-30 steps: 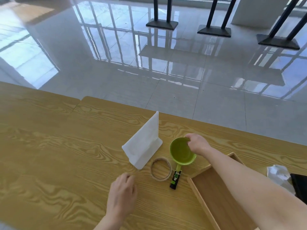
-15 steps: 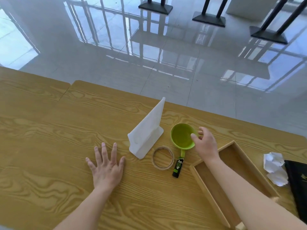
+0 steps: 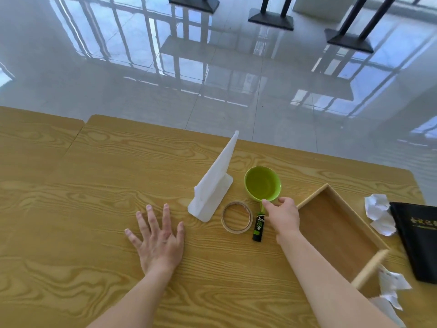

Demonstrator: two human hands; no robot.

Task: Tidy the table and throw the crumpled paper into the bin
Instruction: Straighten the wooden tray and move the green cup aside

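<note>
Head view, looking forward and down onto a wood-grain table (image 3: pixel 71 209) beside a glossy tiled floor (image 3: pixel 118 79). The left hand (image 3: pixel 158 240) lies flat on the tabletop, palm down, with its fingers straight and spread wide; it holds nothing. The right hand (image 3: pixel 283 216) reaches forward to the green cup (image 3: pixel 263 183), its fingers curled narrowly at the cup's handle and the foremost fingertip pressed where the handle meets the bowl, so that the hand pinches the handle. The cup stands upright on the table with its handle pointing toward the person. Just left of the cup stands a white plastic stand (image 3: pixel 212 188), its upright plate tilted and its base flat on the wood. Near the stand's base lies a tape roll (image 3: pixel 236 217), flat on its side, and just beside that a black glue stick (image 3: pixel 259 224) lies lengthwise, its far end close to the cup's handle. To the right of the right forearm sits an open wooden tray (image 3: pixel 307 202). The crumpled paper (image 3: pixel 378 214) rests on the table just beyond the tray's right wall, touching a black folder (image 3: pixel 418 237) with gold lettering at the frame's right edge. A second crumpled paper (image 3: pixel 390 290) lies at the tray's near right corner. Black table bases (image 3: pixel 272 18) stand on the floor, well apart from the table.
</note>
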